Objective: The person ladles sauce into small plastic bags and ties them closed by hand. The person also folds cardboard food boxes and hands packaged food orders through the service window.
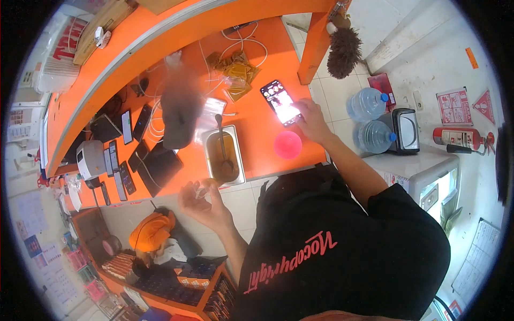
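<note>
My right hand [310, 120] reaches over the orange counter [257, 128], its fingers on the lower part of a lit phone [279, 104]. My left hand [206, 206] hovers off the counter's front edge with fingers curled; a small yellowish-brown bit shows at its fingertips, too unclear to name. Just beyond it sits a rectangular metal pan [240, 166] of brown sauce, with a spoon [219, 125] leaning in it. A pink bowl [288, 144] stands between the pan and my right hand.
Several phones [126, 127] and a dark laptop-like slab [160, 174] lie left. A blurred dark shape [179, 120] covers part of the counter. Cables and a brown plastic wrapper [235, 72] lie at the back. A person in orange [152, 232] is lower left. Water bottles [375, 136] stand right.
</note>
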`<state>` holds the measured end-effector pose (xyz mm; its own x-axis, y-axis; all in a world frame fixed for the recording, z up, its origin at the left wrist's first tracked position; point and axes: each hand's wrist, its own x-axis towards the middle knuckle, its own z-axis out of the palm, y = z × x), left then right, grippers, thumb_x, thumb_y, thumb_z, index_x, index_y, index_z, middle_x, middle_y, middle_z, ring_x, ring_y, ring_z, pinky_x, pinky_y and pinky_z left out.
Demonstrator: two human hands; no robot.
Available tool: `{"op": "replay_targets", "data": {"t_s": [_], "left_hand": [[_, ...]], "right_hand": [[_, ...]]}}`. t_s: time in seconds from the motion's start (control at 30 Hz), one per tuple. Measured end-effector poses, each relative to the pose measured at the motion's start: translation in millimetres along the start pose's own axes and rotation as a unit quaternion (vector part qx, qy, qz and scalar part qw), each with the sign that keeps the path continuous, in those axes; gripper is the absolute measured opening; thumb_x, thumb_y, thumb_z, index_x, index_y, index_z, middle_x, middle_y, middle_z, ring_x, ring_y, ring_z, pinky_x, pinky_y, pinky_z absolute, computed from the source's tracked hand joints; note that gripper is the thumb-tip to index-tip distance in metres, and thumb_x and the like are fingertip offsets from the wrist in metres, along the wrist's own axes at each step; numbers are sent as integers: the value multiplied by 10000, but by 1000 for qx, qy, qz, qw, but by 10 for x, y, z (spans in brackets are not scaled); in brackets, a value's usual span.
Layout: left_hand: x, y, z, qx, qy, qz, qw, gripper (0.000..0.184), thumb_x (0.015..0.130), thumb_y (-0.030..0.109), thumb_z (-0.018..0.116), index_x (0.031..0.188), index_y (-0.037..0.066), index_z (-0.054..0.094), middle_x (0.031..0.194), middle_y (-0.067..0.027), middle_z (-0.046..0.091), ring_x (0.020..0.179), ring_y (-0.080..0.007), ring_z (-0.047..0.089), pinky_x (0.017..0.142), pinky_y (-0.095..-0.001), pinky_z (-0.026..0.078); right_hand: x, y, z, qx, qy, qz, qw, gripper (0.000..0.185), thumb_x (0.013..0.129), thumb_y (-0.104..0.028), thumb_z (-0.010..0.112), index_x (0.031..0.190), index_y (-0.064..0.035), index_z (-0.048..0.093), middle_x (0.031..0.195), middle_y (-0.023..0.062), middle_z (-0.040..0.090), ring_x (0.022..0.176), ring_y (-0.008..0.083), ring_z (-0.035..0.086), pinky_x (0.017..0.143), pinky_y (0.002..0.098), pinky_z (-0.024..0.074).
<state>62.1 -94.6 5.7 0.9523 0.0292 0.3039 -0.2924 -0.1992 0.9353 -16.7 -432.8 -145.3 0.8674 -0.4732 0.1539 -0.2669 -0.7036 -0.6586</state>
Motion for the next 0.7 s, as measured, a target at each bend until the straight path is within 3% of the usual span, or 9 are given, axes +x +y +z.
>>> {"op": "replay_targets", "data": {"t_s": [0.3,0.63,0.7], "left_hand": [[-5,31,32,1,-16,3,1000,655,864,94,789,1375,31,384,1320,-131,488,1166,-223,542,920,-369,489],[3,45,19,3,-33,15,999,636,858,40,765,1367,25,383,1325,-144,467,1176,-229,540,900,-371,518],[5,67,22,8,-35,13,999,636,858,38,764,1367,24,383,1327,-147,465,1176,-229,540,906,-373,515]], "right_hand": [[-77,-150,64,-82,-47,19,995,604,836,-245,781,1400,-321,579,1484,152,345,1356,383,352,1095,554,330],[-92,-185,52,-88,-58,20,994,600,840,-280,773,1404,-329,575,1512,140,330,1381,382,335,1117,546,297],[-126,-210,15,-53,-41,12,998,578,839,-239,746,1391,-302,588,1513,125,360,1377,373,349,1124,534,293]]}}
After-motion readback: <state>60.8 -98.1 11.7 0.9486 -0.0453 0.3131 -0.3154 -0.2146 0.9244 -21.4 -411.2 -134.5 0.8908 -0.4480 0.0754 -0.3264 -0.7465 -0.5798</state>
